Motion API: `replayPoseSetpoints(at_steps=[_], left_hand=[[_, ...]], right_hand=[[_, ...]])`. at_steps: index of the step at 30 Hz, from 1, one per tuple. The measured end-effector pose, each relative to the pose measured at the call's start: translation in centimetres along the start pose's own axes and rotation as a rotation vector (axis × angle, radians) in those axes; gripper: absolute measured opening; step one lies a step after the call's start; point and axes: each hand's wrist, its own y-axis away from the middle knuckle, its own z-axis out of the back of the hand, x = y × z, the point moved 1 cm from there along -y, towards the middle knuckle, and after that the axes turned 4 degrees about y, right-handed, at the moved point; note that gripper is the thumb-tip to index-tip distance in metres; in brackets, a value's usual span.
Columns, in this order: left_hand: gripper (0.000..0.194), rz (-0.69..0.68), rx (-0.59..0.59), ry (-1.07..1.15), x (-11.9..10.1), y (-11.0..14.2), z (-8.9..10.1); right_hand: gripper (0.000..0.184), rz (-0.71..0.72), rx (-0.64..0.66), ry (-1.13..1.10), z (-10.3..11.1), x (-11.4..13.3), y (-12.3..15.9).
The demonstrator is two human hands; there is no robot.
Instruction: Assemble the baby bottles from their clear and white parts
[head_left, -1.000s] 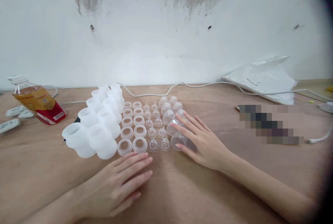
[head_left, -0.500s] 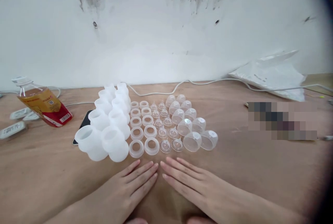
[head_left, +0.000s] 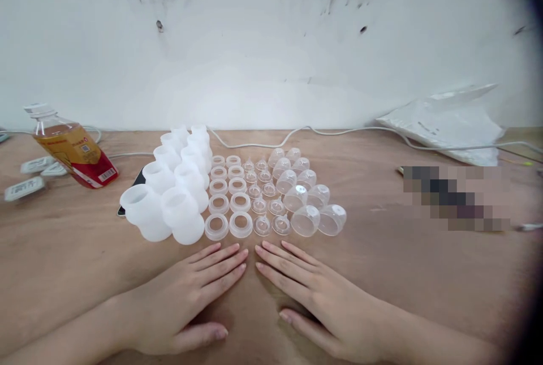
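My left hand (head_left: 199, 286) lies flat on the wooden table, palm down, fingers stretched out and thumb apart, holding nothing. Mirroring it, my right hand (head_left: 316, 291) rests flat with its fingertips close to the left ones. Just beyond the fingertips stand two columns each of baby bottle parts: white bottle bodies (head_left: 180, 207) at the left, then translucent collar rings (head_left: 241, 224), clear nipples (head_left: 281, 224) and clear dome caps (head_left: 305, 221) at the right. Neither hand touches any of these parts.
A tilted drink bottle (head_left: 78, 150) and small flat plastic cases (head_left: 24, 188) are at the left. A dark flat device (head_left: 138, 184) lies partly behind the bottle bodies. A cable (head_left: 254, 145) runs along the wall (head_left: 263, 71). A plastic bag (head_left: 449, 124) and a pixelated object (head_left: 453, 198) are at the right.
The view has tilted down slightly, and both hands appear a little higher and further left, with thumbs now fully visible. The bottle parts keep their arrangement.
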Motion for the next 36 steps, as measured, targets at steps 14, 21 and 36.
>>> replayPoseSetpoints(at_steps=[14, 21, 36], left_hand=[[0.066, 0.018, 0.022, -0.034, -0.2, -0.1, 0.3], [0.067, 0.000, 0.003, -0.065, -0.3, 0.1, 0.2], [0.026, 0.206, -0.736, -0.552, -0.1, -5.2, -0.7]], right_hand=[[0.056, 0.039, 0.020, -0.040, 0.4, -0.3, -0.3], [0.055, 0.061, 0.001, 0.004, 0.3, -0.3, -0.3], [0.050, -0.521, -0.372, -0.177, -0.9, -2.2, -4.3]])
